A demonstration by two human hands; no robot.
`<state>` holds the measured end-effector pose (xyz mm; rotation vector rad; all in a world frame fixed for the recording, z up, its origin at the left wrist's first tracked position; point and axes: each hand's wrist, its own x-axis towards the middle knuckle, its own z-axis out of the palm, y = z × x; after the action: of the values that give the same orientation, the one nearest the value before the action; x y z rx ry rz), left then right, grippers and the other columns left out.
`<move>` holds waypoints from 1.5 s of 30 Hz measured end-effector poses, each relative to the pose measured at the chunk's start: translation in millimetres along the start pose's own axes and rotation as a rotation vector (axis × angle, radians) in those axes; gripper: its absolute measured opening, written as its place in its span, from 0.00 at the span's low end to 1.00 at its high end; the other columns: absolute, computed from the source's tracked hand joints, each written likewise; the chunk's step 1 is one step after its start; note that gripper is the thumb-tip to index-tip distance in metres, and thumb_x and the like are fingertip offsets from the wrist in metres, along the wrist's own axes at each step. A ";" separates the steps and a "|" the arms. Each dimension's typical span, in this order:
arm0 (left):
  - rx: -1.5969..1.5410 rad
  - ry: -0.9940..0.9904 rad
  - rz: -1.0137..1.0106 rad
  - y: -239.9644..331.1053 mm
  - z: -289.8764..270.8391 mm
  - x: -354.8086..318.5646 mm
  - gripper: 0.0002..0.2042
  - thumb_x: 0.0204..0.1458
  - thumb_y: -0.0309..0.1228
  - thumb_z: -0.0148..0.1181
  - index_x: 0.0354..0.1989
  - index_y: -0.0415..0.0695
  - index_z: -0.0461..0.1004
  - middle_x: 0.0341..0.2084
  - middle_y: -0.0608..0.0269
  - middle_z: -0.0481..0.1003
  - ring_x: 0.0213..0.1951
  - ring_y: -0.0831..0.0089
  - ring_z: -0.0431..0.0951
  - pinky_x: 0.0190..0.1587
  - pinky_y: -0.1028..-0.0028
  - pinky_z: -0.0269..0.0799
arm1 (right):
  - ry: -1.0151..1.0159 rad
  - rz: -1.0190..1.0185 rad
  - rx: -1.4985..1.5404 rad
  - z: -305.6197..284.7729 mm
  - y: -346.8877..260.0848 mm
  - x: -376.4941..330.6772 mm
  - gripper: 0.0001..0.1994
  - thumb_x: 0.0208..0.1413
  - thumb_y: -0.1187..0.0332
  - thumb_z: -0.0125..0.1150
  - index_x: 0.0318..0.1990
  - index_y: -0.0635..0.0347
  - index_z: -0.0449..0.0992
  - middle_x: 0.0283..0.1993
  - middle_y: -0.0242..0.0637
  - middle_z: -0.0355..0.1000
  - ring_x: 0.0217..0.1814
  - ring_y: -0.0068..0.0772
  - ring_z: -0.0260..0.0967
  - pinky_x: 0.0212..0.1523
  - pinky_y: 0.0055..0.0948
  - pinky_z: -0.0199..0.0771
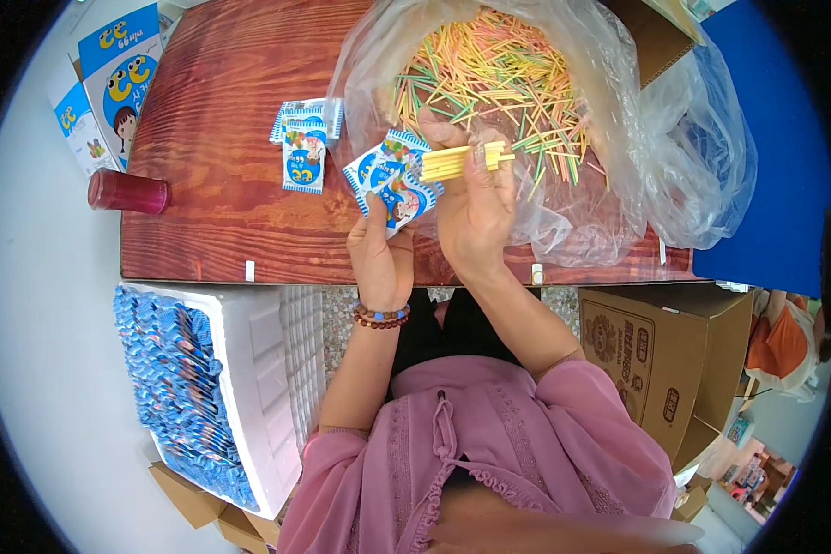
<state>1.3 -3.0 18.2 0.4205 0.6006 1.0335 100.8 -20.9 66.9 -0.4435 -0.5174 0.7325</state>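
Observation:
My left hand (379, 263) pinches blue-and-white printed packets (404, 205) above the table's near half. Held level in my right hand (475, 217), a small bundle of thin yellow sticks (448, 164) points with its left end toward those packets. Its left end overlaps the packets' edge; whether any stick is inside one I cannot tell. Just beyond my right hand is a heap of loose yellow, green and pink sticks (489, 69), lying in a spread clear plastic bag (614, 102). More packets of the same kind (304, 164) lie left of my hands.
Around these is a reddish wooden table (212, 138). On its left edge lies a pink-red jar (129, 191), near a blue-and-white printed carton (125, 83). Below left, a white foam box (258, 388) holds many blue packets (175, 379). A cardboard box (637, 355) stands below right.

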 end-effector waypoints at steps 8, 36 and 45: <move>-0.040 -0.007 0.103 -4.4 0.6 2.2 0.11 0.61 0.33 0.51 0.44 0.38 0.73 0.43 0.63 0.76 0.45 0.75 0.74 0.49 0.71 0.69 | 0.024 0.037 -0.223 3.1 4.1 -14.9 0.09 0.65 0.70 0.41 0.50 0.61 0.60 0.55 0.52 0.66 0.57 0.39 0.65 0.57 0.38 0.64; -0.212 -0.089 0.199 45.7 -43.3 24.6 0.14 0.60 0.31 0.52 0.51 0.40 0.68 0.48 0.60 0.73 0.50 0.69 0.73 0.55 0.64 0.67 | -0.693 -0.069 -1.258 20.2 21.1 33.2 0.06 0.51 0.74 0.59 0.35 0.64 0.78 0.32 0.40 0.74 0.31 0.30 0.71 0.29 0.27 0.68; 0.455 0.309 0.627 70.5 -65.1 48.5 0.16 0.57 0.23 0.54 0.54 0.36 0.67 0.54 0.56 0.67 0.55 0.70 0.67 0.54 0.72 0.66 | -0.499 0.544 -1.073 14.0 103.2 75.8 0.11 0.55 0.68 0.56 0.27 0.67 0.75 0.24 0.35 0.75 0.19 0.23 0.72 0.20 0.20 0.65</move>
<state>-69.3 75.3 -2.9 0.8946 1.0242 1.5796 87.8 105.0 43.1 -1.4585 -1.2951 1.0583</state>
